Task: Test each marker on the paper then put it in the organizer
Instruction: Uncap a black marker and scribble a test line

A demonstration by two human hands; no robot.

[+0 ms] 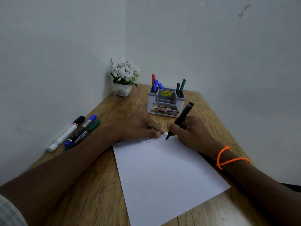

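Forearms reach in over a single white paper (164,173) on the wooden desk (91,193). At the sheet's far edge, the left hand (136,126) presses flat with straight fingers, pinning it, while the right hand (190,131) pinches a black marker (180,121) low on its barrel, tip touching the paper beside zigzag test lines. Light, rigid and smooth, the marker looks best gripped near the tip. Three more markers (73,132) lie side by side at left, untested. Beyond, the grey organizer (166,101) holds about five markers upright, three left, two right, near one flower pot (124,77)
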